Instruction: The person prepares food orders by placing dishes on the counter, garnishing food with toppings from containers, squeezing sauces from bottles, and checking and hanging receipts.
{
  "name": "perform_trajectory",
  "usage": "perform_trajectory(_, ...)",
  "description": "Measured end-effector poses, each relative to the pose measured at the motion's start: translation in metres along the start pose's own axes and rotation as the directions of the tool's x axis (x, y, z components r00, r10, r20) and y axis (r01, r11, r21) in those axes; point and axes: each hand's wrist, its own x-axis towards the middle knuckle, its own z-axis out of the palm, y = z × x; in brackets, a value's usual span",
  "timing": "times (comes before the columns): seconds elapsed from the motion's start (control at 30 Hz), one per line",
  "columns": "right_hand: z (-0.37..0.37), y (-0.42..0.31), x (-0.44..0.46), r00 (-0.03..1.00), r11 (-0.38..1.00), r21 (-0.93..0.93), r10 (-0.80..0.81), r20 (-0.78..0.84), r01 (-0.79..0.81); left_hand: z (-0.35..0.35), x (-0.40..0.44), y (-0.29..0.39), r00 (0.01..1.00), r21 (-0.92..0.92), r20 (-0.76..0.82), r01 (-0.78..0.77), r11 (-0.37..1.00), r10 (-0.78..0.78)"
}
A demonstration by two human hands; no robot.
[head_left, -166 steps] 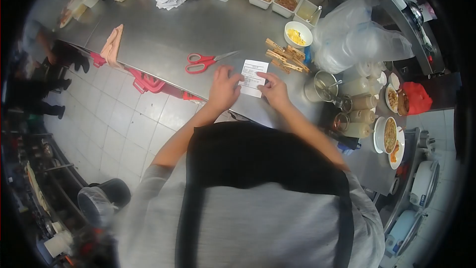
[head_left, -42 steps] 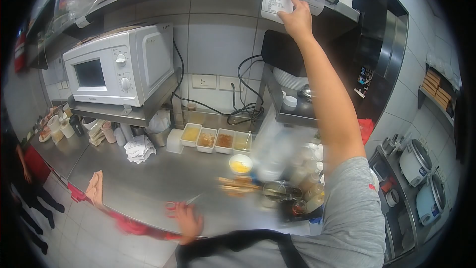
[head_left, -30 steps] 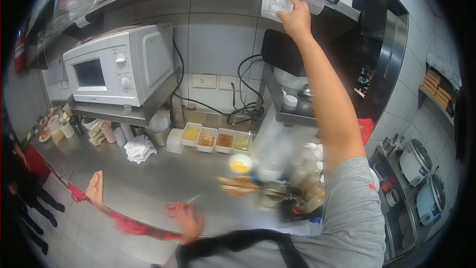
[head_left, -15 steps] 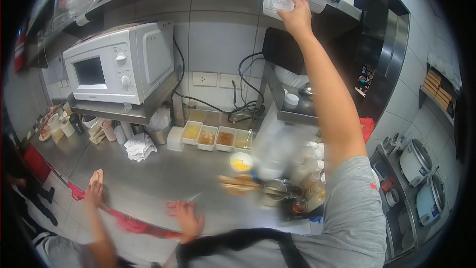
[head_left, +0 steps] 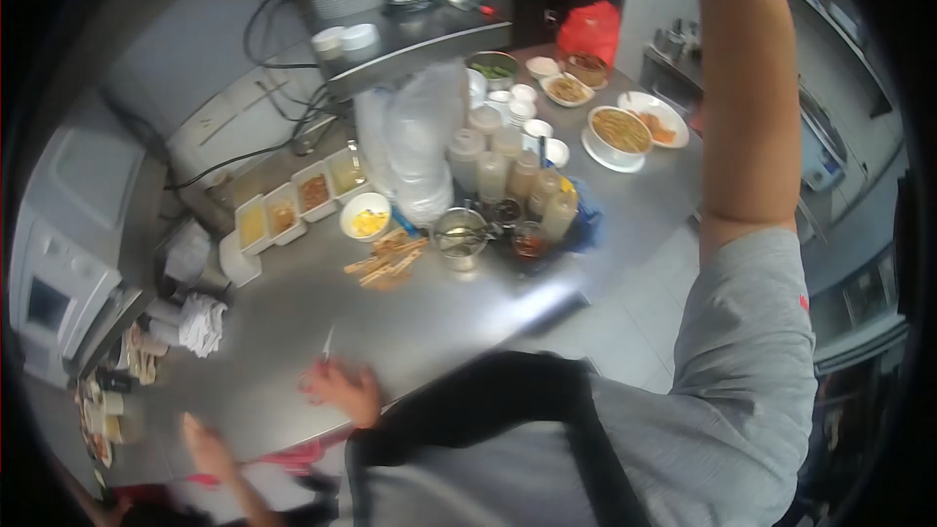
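My left hand (head_left: 344, 391) lies low on the steel counter with fingers apart, over the red handles of a pair of scissors (head_left: 329, 340). The blades point away from me; blur hides exactly how the fingers touch the handles. My right forearm (head_left: 750, 107) rises along the right side, and its hand is beyond the top edge. Ahead of my left hand are a heap of wooden sticks (head_left: 387, 259), a white bowl of yellow pieces (head_left: 366, 219) and a metal pot with utensils (head_left: 460, 239).
Another person's hand (head_left: 208, 447) is at the counter's left edge. Squeeze bottles (head_left: 493, 176), a plastic-wrapped stack (head_left: 415, 151) and white food tubs (head_left: 283, 217) stand behind. A bowl of food (head_left: 621, 133) and a red bag (head_left: 590, 32) are farther right. A microwave (head_left: 68, 283) is at left.
The view has swung right and down, bringing the bowls of food into sight. My right hand, earlier on a paper slip at the shelf, has left the frame. My left hand stays by the scissors.
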Motion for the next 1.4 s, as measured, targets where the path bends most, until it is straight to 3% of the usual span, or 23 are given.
perform_trajectory(0.03,-0.013,-0.003,-0.021,0.992,0.992,-0.058,0.117,0.048,-0.114,0.002,-0.001,0.003,1.000,-0.019,-0.011,-0.018,1.000,0.017)
perform_trajectory(0.07,-0.022,0.020,-0.041,0.996,0.998,0.041,0.047,0.072,-0.050,0.003,-0.002,0.004,0.999,-0.036,-0.026,-0.030,0.999,0.029)
perform_trajectory(0.13,-0.032,0.065,-0.085,0.956,0.977,0.073,0.181,0.231,-0.202,0.005,-0.002,0.008,0.999,-0.083,-0.032,-0.025,0.996,0.023)
perform_trajectory(0.17,-0.029,0.088,-0.113,0.856,0.919,-0.025,0.376,0.353,-0.394,0.007,-0.003,0.015,0.998,-0.035,-0.047,-0.040,0.999,0.038)
perform_trajectory(0.2,-0.015,0.118,-0.144,0.932,0.965,0.070,0.225,0.284,-0.254,0.007,-0.005,0.022,0.997,0.018,-0.062,-0.053,0.998,0.054)
perform_trajectory(0.23,-0.005,0.142,-0.171,0.926,0.971,0.058,0.202,0.318,-0.232,0.010,-0.007,0.030,0.995,0.072,-0.078,-0.063,0.995,0.069)
perform_trajectory(0.33,0.047,0.223,-0.259,0.692,0.876,-0.030,0.400,0.601,-0.481,0.034,-0.014,0.065,0.996,-0.053,-0.071,0.049,0.997,-0.053)
perform_trajectory(0.37,0.076,0.253,-0.291,0.451,0.601,-0.015,0.615,0.647,-0.799,0.045,-0.016,0.078,0.996,-0.063,-0.040,0.081,0.995,-0.084)
perform_trajectory(0.43,0.132,0.312,-0.353,0.240,0.453,-0.136,0.677,0.696,-0.881,0.063,-0.019,0.104,0.988,-0.073,0.020,0.153,0.986,-0.152)
perform_trajectory(0.5,0.209,0.375,-0.434,0.432,0.595,-0.119,0.693,0.578,-0.795,0.077,-0.016,0.133,0.986,0.028,0.032,0.164,0.986,-0.165)
perform_trajectory(0.6,0.250,0.374,-0.441,0.616,0.757,-0.083,0.584,0.528,-0.648,0.080,-0.010,0.159,0.983,0.158,0.025,0.173,0.972,-0.179)
perform_trajectory(0.7,0.282,0.388,-0.438,0.550,0.764,-0.044,0.502,0.667,-0.644,0.084,-0.011,0.156,0.978,0.188,-0.014,0.207,0.960,-0.208)
perform_trajectory(0.8,0.297,0.406,-0.436,0.322,0.680,-0.165,0.528,0.786,-0.714,0.088,-0.009,0.158,0.984,0.257,-0.021,0.178,0.950,-0.178)
perform_trajectory(0.9,0.302,0.414,-0.445,0.419,0.777,-0.064,0.405,0.813,-0.627,0.091,-0.008,0.159,0.983,0.271,-0.024,0.182,0.945,-0.183)
perform_trajectory(1.0,0.307,0.435,-0.448,0.487,0.734,0.098,0.338,0.806,-0.672,0.092,-0.007,0.160,0.974,0.280,-0.035,0.223,0.934,-0.223)
perform_trajectory(1.1,0.315,0.451,-0.430,0.548,0.683,0.052,0.536,0.642,-0.728,0.096,-0.007,0.162,0.979,0.328,-0.039,0.203,0.923,-0.202)
perform_trajectory(1.2,0.316,0.439,-0.396,0.611,0.788,0.050,0.434,0.662,-0.614,0.097,-0.006,0.161,0.980,0.362,-0.036,0.197,0.911,-0.198)
perform_trajectory(1.3,0.336,0.431,-0.380,0.438,0.815,-0.159,0.450,0.778,-0.557,0.098,-0.007,0.158,0.976,0.373,-0.039,0.214,0.903,-0.216)
perform_trajectory(1.4,0.339,0.435,-0.368,0.331,0.762,-0.198,0.479,0.813,-0.616,0.098,-0.005,0.157,0.972,0.373,-0.026,0.226,0.900,-0.234)
